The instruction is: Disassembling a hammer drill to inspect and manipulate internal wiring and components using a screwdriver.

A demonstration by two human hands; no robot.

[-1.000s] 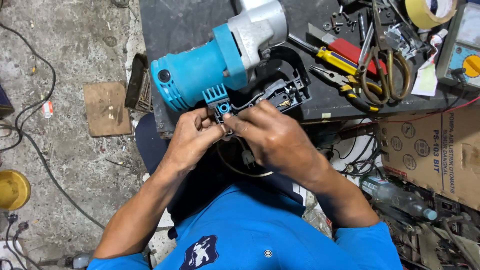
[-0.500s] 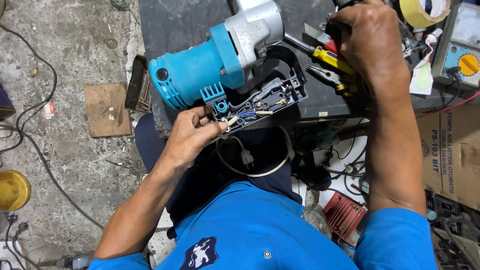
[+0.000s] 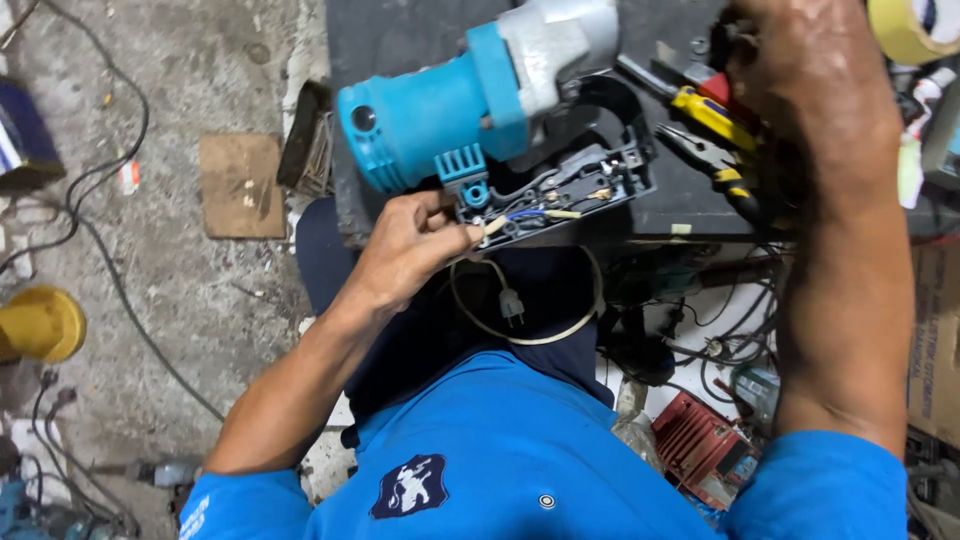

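Our left hand (image 3: 415, 245) pinches the wire ends at the blue power tool's (image 3: 470, 110) open handle, steadying them — our right hand (image 3: 810, 85) reaches among the pliers (image 3: 715, 165), its finger grip hidden.

On my feed I count few packages and labels. At the right edge, below the desk (image 3: 420, 40), stands a brown cardboard box (image 3: 935, 340) with dark printing on its side; only a strip of it shows past my right forearm. At the far left edge sits a dark blue box (image 3: 22, 140) with a white and tan face, on the floor (image 3: 180, 60). Near it, a small white tag with red marking (image 3: 129, 177) lies on the concrete. Near the middle, a dark blue shield-shaped badge with a white figure (image 3: 413, 487) sits on my blue shirt. I see no signs or screens.
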